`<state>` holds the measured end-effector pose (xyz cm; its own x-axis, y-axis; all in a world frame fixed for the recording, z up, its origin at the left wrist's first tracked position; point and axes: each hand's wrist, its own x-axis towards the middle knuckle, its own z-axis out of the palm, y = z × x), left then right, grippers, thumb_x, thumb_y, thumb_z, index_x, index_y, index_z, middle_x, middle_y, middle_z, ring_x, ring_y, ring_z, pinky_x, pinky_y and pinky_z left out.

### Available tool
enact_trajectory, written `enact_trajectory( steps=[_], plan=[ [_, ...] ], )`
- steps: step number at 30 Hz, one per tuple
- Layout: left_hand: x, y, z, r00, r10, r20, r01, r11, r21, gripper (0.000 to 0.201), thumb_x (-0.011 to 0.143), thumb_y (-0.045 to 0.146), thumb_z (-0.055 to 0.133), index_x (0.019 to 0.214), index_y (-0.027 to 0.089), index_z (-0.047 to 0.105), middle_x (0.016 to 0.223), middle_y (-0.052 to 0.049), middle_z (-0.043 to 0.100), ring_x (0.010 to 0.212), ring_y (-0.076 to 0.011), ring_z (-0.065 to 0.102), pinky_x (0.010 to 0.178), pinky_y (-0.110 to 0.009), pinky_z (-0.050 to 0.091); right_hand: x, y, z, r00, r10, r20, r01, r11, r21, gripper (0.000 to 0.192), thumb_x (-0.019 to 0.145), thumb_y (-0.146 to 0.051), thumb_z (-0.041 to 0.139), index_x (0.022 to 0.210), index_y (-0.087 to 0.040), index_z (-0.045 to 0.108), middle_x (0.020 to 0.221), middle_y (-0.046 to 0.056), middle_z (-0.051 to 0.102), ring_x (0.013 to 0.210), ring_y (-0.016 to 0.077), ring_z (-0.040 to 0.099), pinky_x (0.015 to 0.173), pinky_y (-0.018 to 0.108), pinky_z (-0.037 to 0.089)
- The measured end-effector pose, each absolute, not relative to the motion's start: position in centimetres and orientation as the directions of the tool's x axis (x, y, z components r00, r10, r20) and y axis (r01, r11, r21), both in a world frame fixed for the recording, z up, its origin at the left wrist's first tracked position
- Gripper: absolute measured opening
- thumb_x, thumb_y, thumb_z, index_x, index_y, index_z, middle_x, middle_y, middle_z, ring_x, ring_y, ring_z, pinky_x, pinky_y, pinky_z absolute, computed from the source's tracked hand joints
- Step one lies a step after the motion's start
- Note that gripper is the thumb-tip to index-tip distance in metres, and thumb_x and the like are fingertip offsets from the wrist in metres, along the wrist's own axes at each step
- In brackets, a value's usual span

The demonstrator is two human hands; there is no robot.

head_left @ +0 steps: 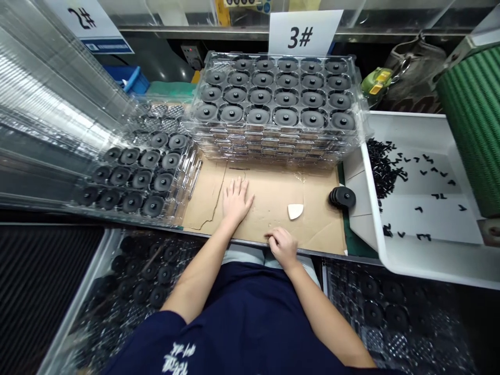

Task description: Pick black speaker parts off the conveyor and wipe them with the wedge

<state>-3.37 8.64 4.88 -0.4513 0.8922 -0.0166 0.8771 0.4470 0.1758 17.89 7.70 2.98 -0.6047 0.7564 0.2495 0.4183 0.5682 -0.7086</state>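
My left hand (236, 200) lies flat on the brown cardboard sheet (269, 192), its fingers stretched and spread, holding nothing. At the front edge of the cardboard rests my right hand (283, 246), with its fingers loosely curled in and nothing visible in them. A small cream-white piece with one rounded side (295, 211) lies on the cardboard a little beyond my right hand. Further right, a short stack of black round discs (342, 197) leans over beside the white bin; neither hand touches it.
Stacked clear plastic trays (269, 133) with black discs stand behind the cardboard. More filled trays (136, 179) are at the left. A white bin (373, 208) with small black parts stands right, near a green ribbed belt (474, 125). Trays with discs (390, 307) also sit below table level.
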Motion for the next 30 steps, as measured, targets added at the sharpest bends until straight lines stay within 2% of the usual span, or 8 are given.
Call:
enact_trajectory(
  steps=[3,7,9,15,22,27,30],
  plan=[
    [-3.24,8.60,5.03,-0.460,0.888,-0.010,0.873,0.454,0.179,0.059,0.093,0.047,0.034,0.146,0.023,0.034,0.156,-0.005,0.029,0.143,-0.0290,0.024,0.118,-0.053,0.012,17.88,7.72,3.02,-0.609,0.754,0.246,0.420,0.570,-0.706,0.025,0.083,-0.009,0.046,0.077,-0.021,0.068,0.077,0.001,0.067,0.075,0.0138,0.062,0.070,0.024,0.045],
    [-2.89,8.49,5.25,-0.494,0.869,0.005,0.855,0.485,0.185,0.056,0.093,0.048,0.032,0.146,0.027,0.034,0.155,-0.003,0.030,0.143,-0.0345,0.022,0.112,-0.068,0.000,17.87,7.68,3.04,-0.607,0.757,0.242,0.428,0.567,-0.704,0.025,0.083,-0.009,0.046,0.078,-0.021,0.068,0.077,0.001,0.067,0.075,0.0136,0.062,0.071,0.024,0.045],
    [-2.80,8.43,5.31,-0.500,0.866,0.007,0.851,0.490,0.189,0.056,0.093,0.048,0.032,0.146,0.029,0.034,0.155,-0.003,0.031,0.143,-0.0356,0.021,0.110,-0.071,-0.001,17.85,7.65,3.04,-0.604,0.760,0.240,0.431,0.564,-0.704,0.025,0.083,-0.009,0.046,0.078,-0.021,0.068,0.078,0.001,0.067,0.075,0.0136,0.062,0.071,0.024,0.045],
    [-2.96,8.41,5.24,-0.497,0.868,-0.003,0.850,0.488,0.201,0.056,0.093,0.047,0.032,0.145,0.028,0.035,0.155,-0.004,0.031,0.143,-0.0354,0.022,0.112,-0.068,0.009,17.85,7.64,3.03,-0.603,0.761,0.240,0.431,0.564,-0.705,0.025,0.083,-0.009,0.047,0.077,-0.021,0.068,0.078,0.001,0.068,0.075,0.0135,0.062,0.071,0.024,0.046],
    [-3.04,8.27,5.36,-0.497,0.868,-0.001,0.847,0.485,0.217,0.055,0.093,0.045,0.033,0.145,0.027,0.037,0.154,-0.004,0.033,0.143,-0.0359,0.023,0.113,-0.066,0.011,17.88,7.64,3.00,-0.607,0.758,0.238,0.433,0.566,-0.701,0.026,0.083,-0.010,0.046,0.078,-0.021,0.068,0.078,0.001,0.067,0.076,0.0136,0.062,0.072,0.025,0.046],
    [-3.32,8.10,5.32,-0.478,0.878,0.012,0.855,0.462,0.235,0.053,0.093,0.042,0.035,0.142,0.022,0.042,0.153,-0.005,0.036,0.142,-0.0330,0.025,0.116,-0.050,0.021,17.87,7.64,2.97,-0.608,0.756,0.244,0.430,0.572,-0.699,0.026,0.083,-0.009,0.046,0.077,-0.021,0.068,0.077,0.001,0.067,0.076,0.0139,0.062,0.072,0.025,0.045],
    [-3.51,8.05,5.13,-0.474,0.880,0.020,0.856,0.456,0.244,0.052,0.093,0.041,0.036,0.141,0.021,0.044,0.152,-0.006,0.037,0.141,-0.0334,0.027,0.116,-0.048,0.023,17.86,7.65,2.97,-0.606,0.756,0.247,0.429,0.573,-0.699,0.026,0.082,-0.009,0.046,0.076,-0.021,0.068,0.077,0.001,0.067,0.075,0.0136,0.061,0.071,0.024,0.045]
  ],
)
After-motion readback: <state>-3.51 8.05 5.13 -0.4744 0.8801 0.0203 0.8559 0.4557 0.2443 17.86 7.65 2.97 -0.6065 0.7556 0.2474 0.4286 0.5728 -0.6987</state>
